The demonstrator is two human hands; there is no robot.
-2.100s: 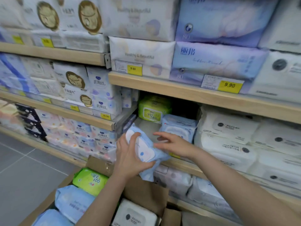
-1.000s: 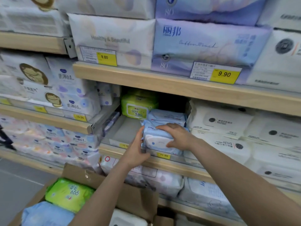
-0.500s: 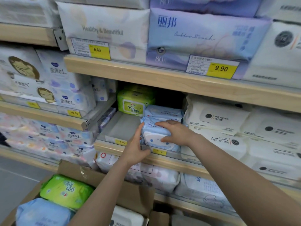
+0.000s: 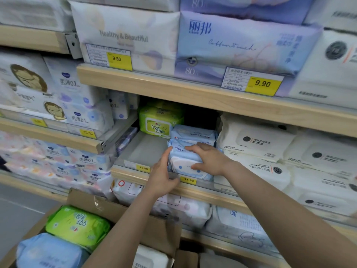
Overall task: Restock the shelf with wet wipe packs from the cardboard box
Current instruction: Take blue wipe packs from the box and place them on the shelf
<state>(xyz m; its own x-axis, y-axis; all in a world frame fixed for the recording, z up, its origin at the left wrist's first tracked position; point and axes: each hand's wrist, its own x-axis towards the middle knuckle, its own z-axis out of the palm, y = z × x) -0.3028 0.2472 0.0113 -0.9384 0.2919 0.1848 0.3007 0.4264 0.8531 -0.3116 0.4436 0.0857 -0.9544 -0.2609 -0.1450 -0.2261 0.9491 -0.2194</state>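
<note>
A light blue wet wipe pack rests at the front of the middle shelf, above the 11.90 tag. My left hand presses its left side and my right hand lies over its top right. A second blue pack sits just behind it and a green pack stands further back left. The cardboard box at lower left holds a green pack, a blue pack and a white pack.
Bare grey shelf floor shows left of the held pack. White wipe packs fill the shelf to the right. Tissue bundles load the shelf above, and more packs lie on the shelf below. Grey floor tiles at left.
Both hands carried the blue pack from above the box up onto the middle shelf and set it in front of the other blue pack. The view has moved closer.
</note>
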